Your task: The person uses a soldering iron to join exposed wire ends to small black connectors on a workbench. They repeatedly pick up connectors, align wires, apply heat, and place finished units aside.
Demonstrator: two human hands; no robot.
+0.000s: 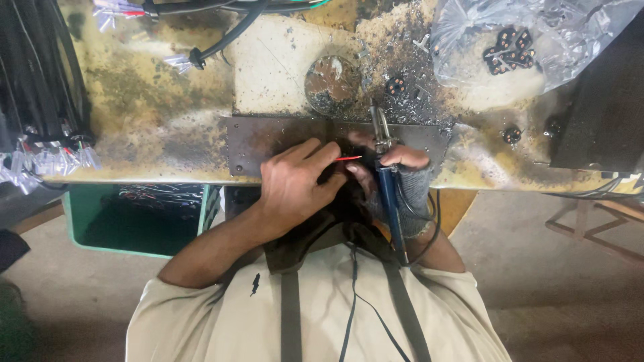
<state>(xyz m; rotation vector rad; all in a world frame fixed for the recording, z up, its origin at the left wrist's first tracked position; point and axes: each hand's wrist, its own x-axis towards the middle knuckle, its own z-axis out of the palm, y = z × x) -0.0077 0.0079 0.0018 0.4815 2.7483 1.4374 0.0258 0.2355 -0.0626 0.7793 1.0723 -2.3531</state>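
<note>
Over the dark metal plate (pixel 268 144) at the bench edge, my left hand (pixel 295 184) pinches a red wire (pixel 349 158) lying crosswise toward my gloved right hand (pixel 402 175), which grips the upright soldering iron (pixel 388 191).

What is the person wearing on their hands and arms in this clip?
The left hand is bare, with a bare forearm up to a short beige sleeve. The right hand wears a grey knitted fingerless glove that leaves the fingers bare. The right forearm is mostly hidden.
</note>
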